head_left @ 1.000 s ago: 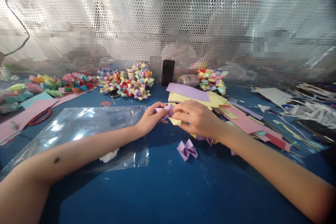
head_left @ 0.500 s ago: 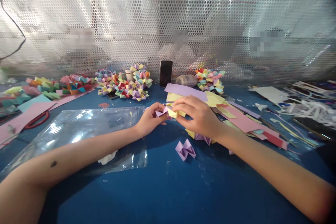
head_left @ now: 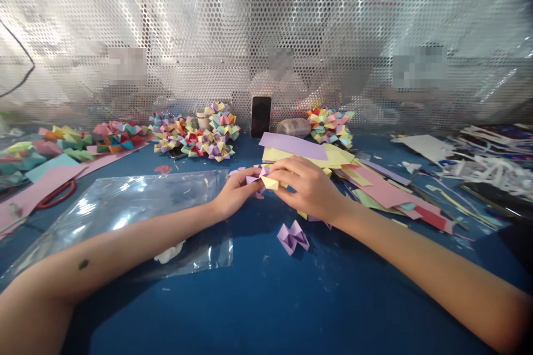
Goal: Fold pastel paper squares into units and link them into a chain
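Between my hands is a purple and yellow folded-paper piece (head_left: 270, 182), held just above the blue table. My left hand (head_left: 234, 193) pinches its purple side, fingers closed on it. Curled over the yellow side from the right, my right hand (head_left: 310, 184) grips it with thumb and fingers. My fingers hide part of the piece. Nearer to me, a loose purple folded-paper unit (head_left: 293, 237) lies on the table. More purple and yellow folded pieces show partly beneath my right hand.
A clear plastic bag (head_left: 137, 194) lies under my left forearm. Finished folded-paper clusters (head_left: 208, 136) stand behind, beside an upright phone (head_left: 261, 116). Coloured paper sheets (head_left: 383, 188) spread to the right. Red-handled scissors (head_left: 56, 195) and pink paper lie left. A perforated metal panel (head_left: 233, 28) closes the back.
My fingers have shifted slightly around the folded-paper piece, and its yellow part has turned a little and moved left. Both hands keep hold. The whole view has shifted slightly.
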The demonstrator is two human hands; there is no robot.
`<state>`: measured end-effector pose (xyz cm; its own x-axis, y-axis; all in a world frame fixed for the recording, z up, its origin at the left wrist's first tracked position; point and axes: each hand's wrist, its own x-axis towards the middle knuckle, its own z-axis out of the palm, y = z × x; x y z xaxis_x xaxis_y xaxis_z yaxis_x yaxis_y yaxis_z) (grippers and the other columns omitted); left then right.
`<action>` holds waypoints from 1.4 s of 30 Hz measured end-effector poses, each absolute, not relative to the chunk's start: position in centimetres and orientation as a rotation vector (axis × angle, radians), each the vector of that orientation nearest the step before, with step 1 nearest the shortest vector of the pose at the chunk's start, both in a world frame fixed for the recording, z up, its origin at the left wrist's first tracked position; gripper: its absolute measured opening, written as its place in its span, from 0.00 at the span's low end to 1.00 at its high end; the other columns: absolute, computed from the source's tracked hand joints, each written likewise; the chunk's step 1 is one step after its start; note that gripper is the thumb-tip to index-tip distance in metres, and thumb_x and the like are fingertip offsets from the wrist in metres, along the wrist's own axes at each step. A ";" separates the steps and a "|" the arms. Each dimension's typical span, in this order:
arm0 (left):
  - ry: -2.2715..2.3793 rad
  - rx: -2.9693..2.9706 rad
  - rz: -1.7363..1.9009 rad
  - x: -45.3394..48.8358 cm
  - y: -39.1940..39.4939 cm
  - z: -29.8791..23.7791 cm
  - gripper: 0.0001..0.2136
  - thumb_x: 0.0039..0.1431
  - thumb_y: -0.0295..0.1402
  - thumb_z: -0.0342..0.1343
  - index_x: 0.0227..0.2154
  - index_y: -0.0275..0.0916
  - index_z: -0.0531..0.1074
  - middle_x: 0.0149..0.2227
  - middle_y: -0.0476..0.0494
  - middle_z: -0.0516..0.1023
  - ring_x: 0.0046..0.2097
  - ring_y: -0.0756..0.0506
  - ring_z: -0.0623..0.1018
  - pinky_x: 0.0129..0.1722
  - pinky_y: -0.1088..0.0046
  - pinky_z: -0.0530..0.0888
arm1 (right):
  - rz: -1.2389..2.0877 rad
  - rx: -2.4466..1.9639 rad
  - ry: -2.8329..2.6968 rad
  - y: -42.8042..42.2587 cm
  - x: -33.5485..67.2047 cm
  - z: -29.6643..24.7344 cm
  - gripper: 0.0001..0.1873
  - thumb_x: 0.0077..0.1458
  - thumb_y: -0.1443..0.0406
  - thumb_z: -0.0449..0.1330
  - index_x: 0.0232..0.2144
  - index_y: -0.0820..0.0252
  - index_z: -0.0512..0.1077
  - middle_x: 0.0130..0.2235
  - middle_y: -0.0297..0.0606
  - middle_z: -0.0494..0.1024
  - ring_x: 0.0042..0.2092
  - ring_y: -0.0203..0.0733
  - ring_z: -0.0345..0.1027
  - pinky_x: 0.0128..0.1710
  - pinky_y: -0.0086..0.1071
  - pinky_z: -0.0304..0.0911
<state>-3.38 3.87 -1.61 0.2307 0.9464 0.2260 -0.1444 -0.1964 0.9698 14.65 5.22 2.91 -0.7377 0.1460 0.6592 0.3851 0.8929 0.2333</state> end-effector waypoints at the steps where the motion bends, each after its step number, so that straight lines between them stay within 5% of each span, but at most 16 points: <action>1: 0.831 1.401 1.229 -3.3 3.9 -1.7 0.12 0.46 0.33 0.59 0.35 0.36 0.71 0.30 0.50 0.71 0.29 0.52 0.71 0.31 0.76 0.74 | -0.456 -0.400 -2.380 5.1 14.6 2.9 0.10 0.54 0.74 0.52 0.34 0.64 0.72 0.35 0.44 0.74 0.40 0.44 0.67 0.41 0.39 0.65; 14: 0.877 1.477 1.237 -3.3 3.8 -1.5 0.11 0.43 0.28 0.59 0.33 0.35 0.73 0.29 0.51 0.73 0.25 0.54 0.71 0.27 0.79 0.71 | -0.730 -0.437 -2.464 4.6 14.7 3.0 0.10 0.57 0.71 0.50 0.34 0.64 0.72 0.37 0.46 0.74 0.41 0.46 0.67 0.39 0.39 0.63; 23: 0.898 1.329 1.252 -3.5 3.8 -1.3 0.14 0.50 0.39 0.59 0.38 0.36 0.73 0.32 0.47 0.76 0.30 0.52 0.74 0.33 0.77 0.72 | -0.626 -0.343 -2.624 5.7 15.4 4.1 0.09 0.53 0.73 0.52 0.32 0.63 0.72 0.37 0.44 0.75 0.41 0.45 0.67 0.39 0.39 0.62; 36: 0.881 1.338 1.274 -3.4 3.8 -1.3 0.11 0.49 0.37 0.60 0.35 0.36 0.72 0.28 0.50 0.75 0.30 0.51 0.74 0.33 0.76 0.71 | -0.503 -0.407 -2.624 5.8 15.2 4.0 0.09 0.54 0.73 0.50 0.35 0.66 0.69 0.33 0.45 0.75 0.38 0.45 0.68 0.38 0.39 0.63; 42: 0.790 1.305 1.254 -3.8 4.0 -1.7 0.17 0.47 0.32 0.60 0.42 0.37 0.70 0.32 0.48 0.75 0.31 0.52 0.75 0.32 0.77 0.71 | -0.548 -0.355 -2.737 4.9 15.0 3.8 0.11 0.54 0.73 0.50 0.37 0.65 0.71 0.34 0.43 0.75 0.40 0.44 0.67 0.40 0.38 0.60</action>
<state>-3.78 4.04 -1.73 0.2152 0.9522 0.2168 -0.2151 -0.1703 0.9616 15.00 4.94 3.79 -0.9158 0.1761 0.3609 0.3014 0.8953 0.3279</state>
